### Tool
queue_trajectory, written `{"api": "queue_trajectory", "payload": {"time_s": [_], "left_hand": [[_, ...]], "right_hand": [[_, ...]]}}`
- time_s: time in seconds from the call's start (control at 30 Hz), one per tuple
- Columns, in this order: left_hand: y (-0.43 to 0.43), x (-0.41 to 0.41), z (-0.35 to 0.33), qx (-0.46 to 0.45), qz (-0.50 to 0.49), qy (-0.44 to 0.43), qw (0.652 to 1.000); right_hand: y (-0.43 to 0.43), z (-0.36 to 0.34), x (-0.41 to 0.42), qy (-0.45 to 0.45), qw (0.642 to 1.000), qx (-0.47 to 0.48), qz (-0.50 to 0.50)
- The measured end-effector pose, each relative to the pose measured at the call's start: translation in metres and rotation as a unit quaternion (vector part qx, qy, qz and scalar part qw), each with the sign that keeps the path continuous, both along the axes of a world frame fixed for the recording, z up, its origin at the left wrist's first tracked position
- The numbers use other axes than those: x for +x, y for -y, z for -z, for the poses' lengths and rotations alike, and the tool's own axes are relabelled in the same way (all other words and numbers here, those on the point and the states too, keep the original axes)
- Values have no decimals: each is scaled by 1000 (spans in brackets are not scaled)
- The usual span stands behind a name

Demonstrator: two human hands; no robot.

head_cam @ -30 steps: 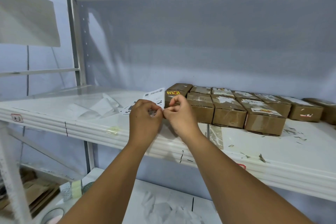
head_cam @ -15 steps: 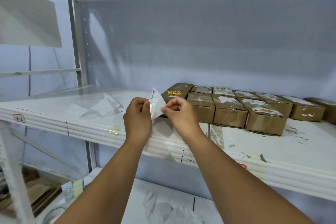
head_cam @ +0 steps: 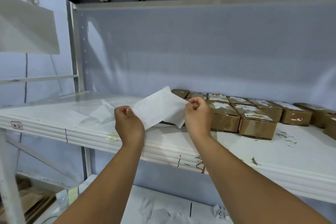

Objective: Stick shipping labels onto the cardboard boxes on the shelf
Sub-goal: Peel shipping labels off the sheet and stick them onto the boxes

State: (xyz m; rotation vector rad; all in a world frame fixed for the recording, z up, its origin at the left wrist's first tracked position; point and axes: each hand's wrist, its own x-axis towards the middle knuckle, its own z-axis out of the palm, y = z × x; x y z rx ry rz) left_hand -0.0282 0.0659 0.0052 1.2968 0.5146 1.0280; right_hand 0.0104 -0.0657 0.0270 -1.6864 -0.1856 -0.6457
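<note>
We hold a white rectangular paper shipping label (head_cam: 160, 110) stretched in the air between both hands, just above the front of the white metal shelf (head_cam: 91, 132). Our left hand (head_cam: 129, 123) pinches its lower-left edge and our right hand (head_cam: 197, 114) pinches the upper-right corner. We judge that this two-point grip keeps the sheet taut so it cannot curl onto itself. Only a blank side faces us. The small brown cardboard boxes (head_cam: 225, 121) sit in rows just beside our right hand, a short carry away. To the left, crumpled white backing sheets (head_cam: 101, 114) lie on the shelf, out of the way.
</note>
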Motion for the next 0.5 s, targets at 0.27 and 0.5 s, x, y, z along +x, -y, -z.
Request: {"api": "queue_trajectory", "payload": {"time_s": [0.27,0.5], "left_hand": [[0,-2,-3,-34,-12,-4,999],[2,-5,-5,0,16,-18,1000]], "right_hand": [[46,-26,13,-36,974,138,177],[46,-36,13,-28,973,218,74]]}}
